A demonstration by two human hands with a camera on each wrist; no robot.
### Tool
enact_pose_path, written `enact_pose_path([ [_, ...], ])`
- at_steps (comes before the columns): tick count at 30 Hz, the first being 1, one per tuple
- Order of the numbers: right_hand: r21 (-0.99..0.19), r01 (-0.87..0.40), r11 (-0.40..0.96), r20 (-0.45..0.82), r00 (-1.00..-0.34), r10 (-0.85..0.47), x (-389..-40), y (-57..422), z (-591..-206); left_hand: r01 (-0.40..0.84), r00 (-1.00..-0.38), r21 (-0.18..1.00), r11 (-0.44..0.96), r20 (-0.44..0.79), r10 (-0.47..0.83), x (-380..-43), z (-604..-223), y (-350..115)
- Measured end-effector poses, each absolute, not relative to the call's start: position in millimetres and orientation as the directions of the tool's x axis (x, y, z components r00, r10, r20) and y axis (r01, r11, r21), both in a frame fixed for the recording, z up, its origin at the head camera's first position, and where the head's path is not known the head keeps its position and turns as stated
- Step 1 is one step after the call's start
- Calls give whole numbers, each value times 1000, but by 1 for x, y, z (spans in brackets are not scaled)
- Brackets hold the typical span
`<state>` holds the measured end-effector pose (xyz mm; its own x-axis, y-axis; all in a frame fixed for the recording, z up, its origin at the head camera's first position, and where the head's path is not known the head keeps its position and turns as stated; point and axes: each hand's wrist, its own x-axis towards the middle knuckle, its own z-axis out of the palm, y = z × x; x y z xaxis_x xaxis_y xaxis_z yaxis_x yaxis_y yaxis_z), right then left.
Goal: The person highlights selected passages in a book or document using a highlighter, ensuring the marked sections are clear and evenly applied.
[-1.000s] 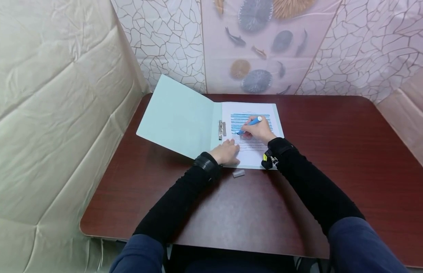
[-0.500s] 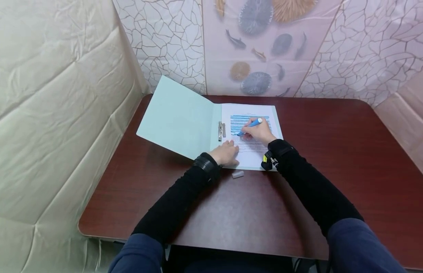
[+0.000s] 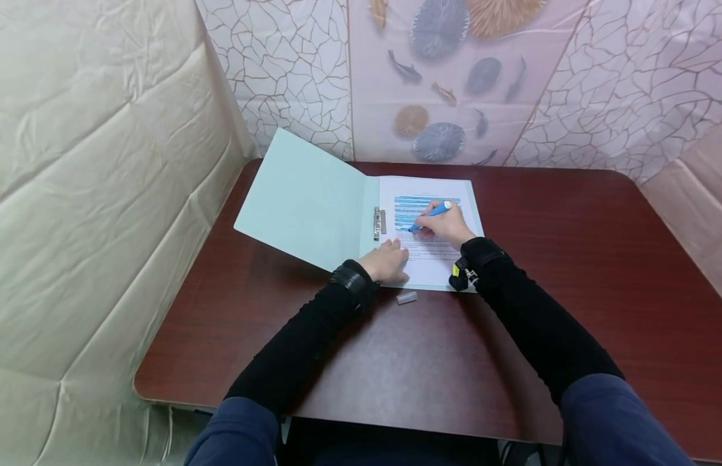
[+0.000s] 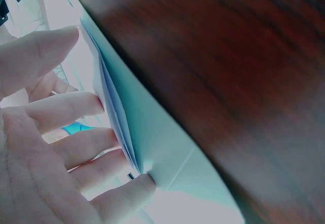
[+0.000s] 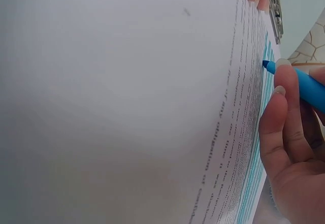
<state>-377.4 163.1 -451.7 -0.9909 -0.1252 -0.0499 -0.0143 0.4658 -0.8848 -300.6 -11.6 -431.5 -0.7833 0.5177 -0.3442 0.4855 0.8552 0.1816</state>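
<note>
My right hand (image 3: 448, 226) pinches a blue highlighter (image 3: 439, 208) over a printed sheet (image 3: 425, 275). In the right wrist view the highlighter's dark blue tip (image 5: 266, 64) meets the paper at the lower edge of the blue-marked lines (image 5: 254, 178). With fingers spread, my left hand (image 3: 385, 262) rests on the sheet's lower left part. The left wrist view shows its fingers over the edge of the paper stack (image 4: 116, 107). The sheet lies in an opened pale green folder (image 3: 305, 200) with a metal clip (image 3: 376, 223) at its spine.
A small translucent grey cap (image 3: 406, 298) lies on the dark red-brown table (image 3: 570, 291), just below the folder. The folder's left cover slants up from the table. Patterned cloth (image 3: 436, 84) hangs behind the table, and cream cloth (image 3: 104, 226) hangs at the left.
The highlighter tip and right hand have shifted slightly right along a line of text. My left hand stays in place on the sheet.
</note>
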Motion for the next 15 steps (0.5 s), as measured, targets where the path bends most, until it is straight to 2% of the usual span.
enact_pose_path([
  [15,-878,-17,478,-46,-992,-121,-375,169,-451,486,-786,186,854,-334,520,-301,-433,-11],
])
